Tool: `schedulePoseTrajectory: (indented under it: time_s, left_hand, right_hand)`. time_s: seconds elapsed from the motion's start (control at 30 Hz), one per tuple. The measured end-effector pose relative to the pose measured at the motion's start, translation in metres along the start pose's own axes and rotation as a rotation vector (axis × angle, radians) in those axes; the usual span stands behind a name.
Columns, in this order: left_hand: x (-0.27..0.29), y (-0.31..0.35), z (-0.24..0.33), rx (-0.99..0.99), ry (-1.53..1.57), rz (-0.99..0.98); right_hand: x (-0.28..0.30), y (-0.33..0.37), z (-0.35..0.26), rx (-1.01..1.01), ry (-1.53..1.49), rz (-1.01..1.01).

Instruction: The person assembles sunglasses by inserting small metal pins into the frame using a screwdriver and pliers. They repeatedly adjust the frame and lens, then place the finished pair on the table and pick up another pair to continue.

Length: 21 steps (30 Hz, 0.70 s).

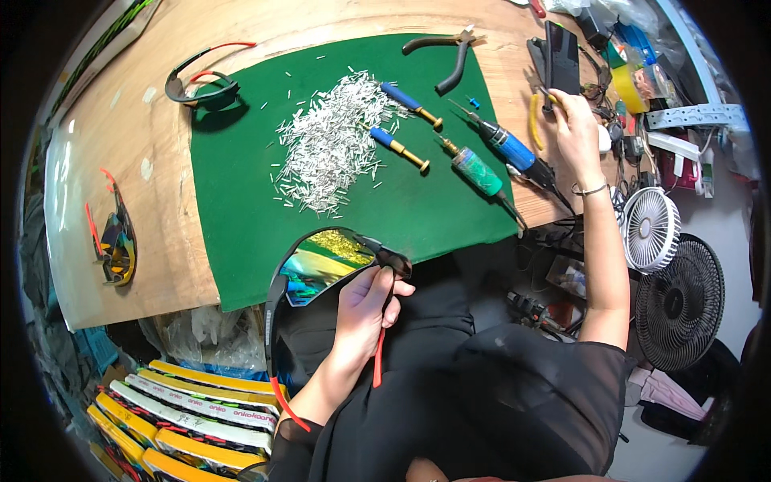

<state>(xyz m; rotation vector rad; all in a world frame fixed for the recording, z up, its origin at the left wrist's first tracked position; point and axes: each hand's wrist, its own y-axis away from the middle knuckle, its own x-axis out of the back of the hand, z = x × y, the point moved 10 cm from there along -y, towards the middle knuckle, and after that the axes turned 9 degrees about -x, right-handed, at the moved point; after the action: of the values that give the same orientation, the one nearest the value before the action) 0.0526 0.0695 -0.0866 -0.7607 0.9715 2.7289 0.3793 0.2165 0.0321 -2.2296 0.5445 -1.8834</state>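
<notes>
My left hand (371, 309) is closed around one temple of a pair of sunglasses (323, 261), just in front of the mat's near edge. The glasses have a dark frame, red temple tips and a mirrored lens reflecting yellow, green and blue. Over at the right of the table, my right hand (574, 124) pinches one handle of yellow-handled pliers (534, 120), beside a black phone-like slab (562, 58). A blue electric screwdriver (512, 150) and a green one (477, 172) lie left of that hand.
On the green mat (241, 249) lie a heap of small silvery pins (333, 145), two blue-and-brass hand tools (409, 104) and black-handled cutters (454, 56). More sunglasses sit at the left (119, 241) and far left (205, 88). Fans (650, 229) stand at right; yellow-and-white stacked trays (193, 418) at lower left.
</notes>
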Motion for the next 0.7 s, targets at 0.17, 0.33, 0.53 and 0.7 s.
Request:
schedulePoseTrajectory:
  time_s: [0.17, 0.33, 0.53, 0.7]
  left_hand:
    - [-0.011, -0.002, -0.003, 0.017, -0.012, -0.034]
    - [-0.007, 0.001, 0.016, -0.093, -0.01, 0.032]
    - [-0.005, -0.006, 0.009, -0.053, -0.074, 0.053]
    - [-0.008, -0.01, 0.004, -0.094, -0.23, -0.035]
  right_hand:
    - [-0.043, -0.031, 0.011, -0.331, -0.402, -0.191]
    - [-0.056, -0.018, -0.04, 0.0, 0.326, -0.033]
    - [0.009, 0.081, -0.187, 0.2, -0.663, -0.713]
    - [-0.014, 0.113, -0.214, 0.232, -0.68, -0.635]
